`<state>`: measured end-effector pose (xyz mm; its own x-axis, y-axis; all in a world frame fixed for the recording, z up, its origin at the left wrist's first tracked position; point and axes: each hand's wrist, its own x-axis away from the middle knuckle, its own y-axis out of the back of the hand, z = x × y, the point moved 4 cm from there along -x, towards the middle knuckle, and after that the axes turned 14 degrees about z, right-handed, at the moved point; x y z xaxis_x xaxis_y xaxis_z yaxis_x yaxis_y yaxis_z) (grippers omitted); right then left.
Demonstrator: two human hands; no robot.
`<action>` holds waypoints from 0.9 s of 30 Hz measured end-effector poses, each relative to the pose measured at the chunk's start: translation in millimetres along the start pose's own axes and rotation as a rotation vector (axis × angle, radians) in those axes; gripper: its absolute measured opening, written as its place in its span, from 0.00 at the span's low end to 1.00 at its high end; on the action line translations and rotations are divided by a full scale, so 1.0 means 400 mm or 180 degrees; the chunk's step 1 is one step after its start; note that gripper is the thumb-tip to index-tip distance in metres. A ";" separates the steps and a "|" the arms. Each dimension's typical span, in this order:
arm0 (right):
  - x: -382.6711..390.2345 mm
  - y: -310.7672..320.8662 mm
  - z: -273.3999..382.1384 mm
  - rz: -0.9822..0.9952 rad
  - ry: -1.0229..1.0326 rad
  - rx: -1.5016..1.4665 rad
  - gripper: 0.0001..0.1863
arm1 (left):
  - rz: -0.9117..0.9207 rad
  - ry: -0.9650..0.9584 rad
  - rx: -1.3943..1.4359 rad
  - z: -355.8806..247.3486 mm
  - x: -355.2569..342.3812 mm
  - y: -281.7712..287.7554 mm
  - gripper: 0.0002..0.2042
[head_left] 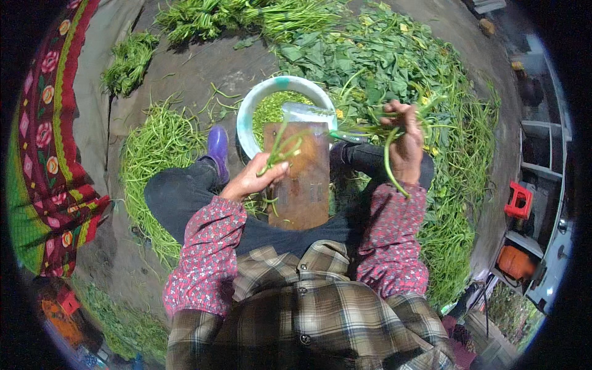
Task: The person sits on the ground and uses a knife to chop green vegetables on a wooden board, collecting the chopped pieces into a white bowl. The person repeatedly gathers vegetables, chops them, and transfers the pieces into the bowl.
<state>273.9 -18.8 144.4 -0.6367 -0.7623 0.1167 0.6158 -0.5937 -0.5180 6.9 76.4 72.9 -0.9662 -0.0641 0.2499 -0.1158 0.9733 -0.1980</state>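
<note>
My left hand (262,176) pinches a few looped green stems (283,148) above the left side of a worn wooden board (299,206). Off to the right, my right hand (404,139) is closed round more long green stems, one of which curls down past the wrist. The board leans from my lap toward a pale basin (245,123) with green patches on its rim. Chopped green pieces (268,111) lie in the basin. A broad-bladed knife (308,113) rests across the board's far end, its green handle pointing right.
Loose stems (157,142) are heaped at the left. Leafy vines (382,58) spread along the far and right side. Bundled greens (203,21) lie farther off. My purple shoe (217,148) is beside the basin. A red plastic stool (519,200) stands at the right.
</note>
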 end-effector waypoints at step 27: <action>0.192 -0.321 -0.288 0.1625 0.0284 0.4376 0.17 | -0.0868 -0.0397 0.2452 0.001 -0.015 0.000 0.20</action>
<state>92.5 28.7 122.2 -0.2137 -0.9723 0.0945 0.6930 -0.0827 0.7161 12.6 76.7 71.2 -0.8946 -0.3442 0.2850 -0.4315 0.4992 -0.7514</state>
